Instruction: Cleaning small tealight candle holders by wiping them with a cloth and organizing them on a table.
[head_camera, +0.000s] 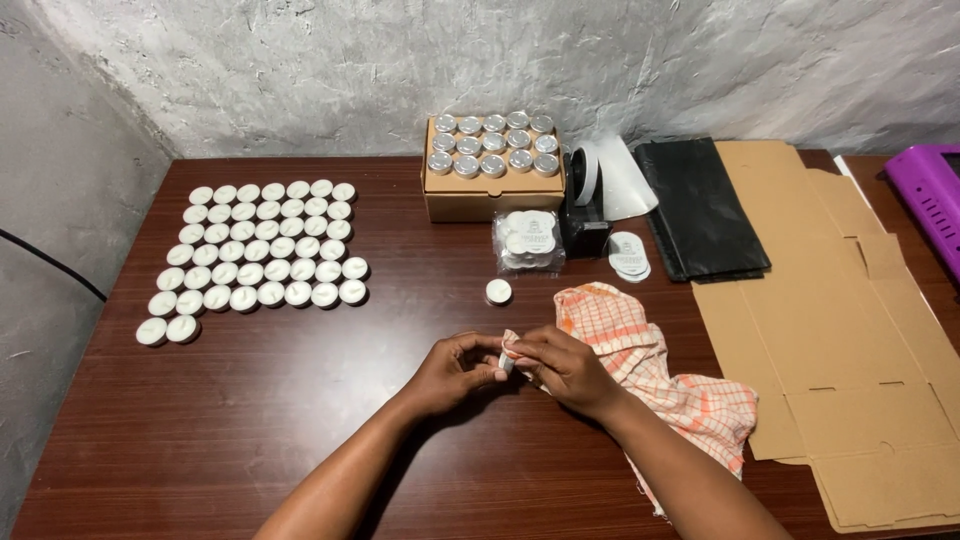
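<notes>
White and small, a tealight (506, 364) is pinched between both hands low over the middle of the tabletop (300, 420). The left hand (455, 372) is clenched around its near side, and the right hand (562, 368) is closed on it together with a corner of the orange checked cloth (640, 360), which trails away to the right under that wrist. By the look of it, the candle is being wiped; the step in hand is judged to be the cleaning of one piece, about midway through the rub. The next move would call for a loosened grip and a steady carry, so that the little cup is not dropped or tipped.

Just beyond the hands, a single tealight (498, 291) is set apart on the wood. Behind it a clear bag of tealights (528, 241) is leaned near a cardboard box (492, 195), whose top is filled with rows of silver-bottomed cups. To the left, well apart, a grid of tealights (258, 252) is laid out wax side up. A label roll on its holder (600, 180), a stack of round labels (629, 256), a folded black bag (700, 205) and flattened cardboard (830, 330) are spread along the right side.
</notes>
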